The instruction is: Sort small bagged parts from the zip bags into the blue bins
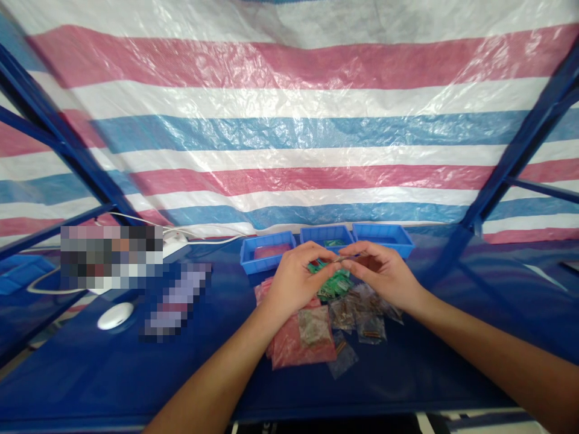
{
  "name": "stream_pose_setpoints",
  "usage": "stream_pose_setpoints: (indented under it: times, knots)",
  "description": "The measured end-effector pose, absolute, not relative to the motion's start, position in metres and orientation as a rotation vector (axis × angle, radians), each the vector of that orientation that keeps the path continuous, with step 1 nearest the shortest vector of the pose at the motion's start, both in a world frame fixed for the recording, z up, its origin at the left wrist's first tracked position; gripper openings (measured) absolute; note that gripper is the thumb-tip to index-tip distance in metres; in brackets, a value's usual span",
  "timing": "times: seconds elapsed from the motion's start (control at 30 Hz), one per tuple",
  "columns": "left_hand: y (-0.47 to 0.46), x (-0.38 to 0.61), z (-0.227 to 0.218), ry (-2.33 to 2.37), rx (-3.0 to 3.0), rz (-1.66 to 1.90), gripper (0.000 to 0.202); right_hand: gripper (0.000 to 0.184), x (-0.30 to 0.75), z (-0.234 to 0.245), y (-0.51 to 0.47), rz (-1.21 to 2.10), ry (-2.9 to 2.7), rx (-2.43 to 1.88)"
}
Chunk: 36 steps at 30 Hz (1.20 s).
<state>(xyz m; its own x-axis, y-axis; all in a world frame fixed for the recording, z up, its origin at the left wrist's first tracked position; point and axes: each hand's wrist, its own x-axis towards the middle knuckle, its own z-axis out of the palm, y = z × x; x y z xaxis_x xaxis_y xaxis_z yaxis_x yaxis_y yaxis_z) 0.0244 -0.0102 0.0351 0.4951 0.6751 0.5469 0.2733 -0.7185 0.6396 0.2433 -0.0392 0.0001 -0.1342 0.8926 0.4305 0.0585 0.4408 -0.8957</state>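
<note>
Both hands meet above the middle of the blue table, and their fingertips are brought close together on one thin item. The left hand pinches it from one side with thumb and forefinger, and the right hand pinches from the other side, so each grip is narrow. The item is partly covered by the fingers and a little blurred, therefore I cannot tell with certainty what it is. It seems to be held by both hands because such a small thing asks for fine control from two sides. It lies between the hands, just above the green pieces, which are heaped on the table under the fingers. Nearer to the body, below the left hand, are pink bags in a pile, with a clear packet on top. Below the right hand are small clear bags with brownish pieces inside. These groups are probably kept so near in order that either hand has only a short reach. Behind the hands stand the left tray, with pink material inside, the middle tray, with some green inside, and the right tray.
</note>
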Motion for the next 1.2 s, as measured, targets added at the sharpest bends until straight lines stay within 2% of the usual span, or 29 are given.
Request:
stream_pose_setpoints:
  times: [0.13,0.63,1.2]
  knots:
    - [-0.012,0.024,0.035,0.835,2.241,1.119,0.022,0.023,0.242,0.0,-0.04,0.884,-1.519,-0.901]
    - [-0.017,0.024,0.04,0.829,2.262,1.095,0.011,0.019,0.24,-0.001,-0.042,0.807,-1.534,-0.886]
    - [-0.016,0.024,0.038,0.872,2.36,1.134,0.011,0.023,0.242,-0.002,-0.041,0.778,-1.638,-0.919]
